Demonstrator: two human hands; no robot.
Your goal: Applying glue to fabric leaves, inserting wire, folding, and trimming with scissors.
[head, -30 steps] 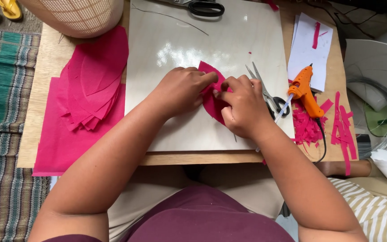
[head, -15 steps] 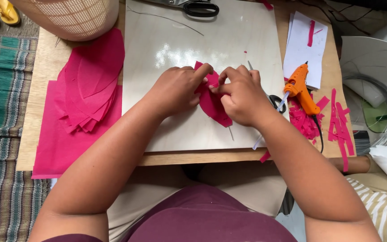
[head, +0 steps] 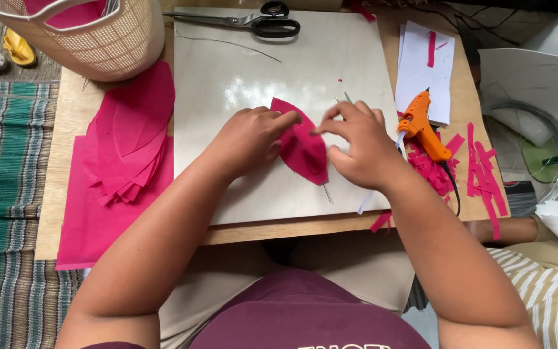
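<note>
At the far left a striped green mat (head: 4, 187) covers the floor beside a low wooden table (head: 56, 213), and a cream woven basket (head: 92, 35) stands at the table's upper left corner. Just below it a stack of pink petal-shaped cutouts (head: 130, 139) lies on a flat pink sheet (head: 98, 226). A pale board (head: 253, 71) fills the middle of the table, with black-handled scissors (head: 259, 22) lying at its top edge. The left hand (head: 247, 142) rests on the board, fingers loosely curled, its fingertips pressing the left edge of a pink petal piece (head: 305, 152) that lies at the board's centre. The right hand (head: 360, 148) pinches the petal's upper right edge between thumb and forefinger, the other fingers bent over it. A thin wire (head: 326, 192) pokes out below the petal. Right of the hand an orange glue gun (head: 424, 126) lies among pink scraps (head: 479, 174), with white paper (head: 424, 64) above it.
</note>
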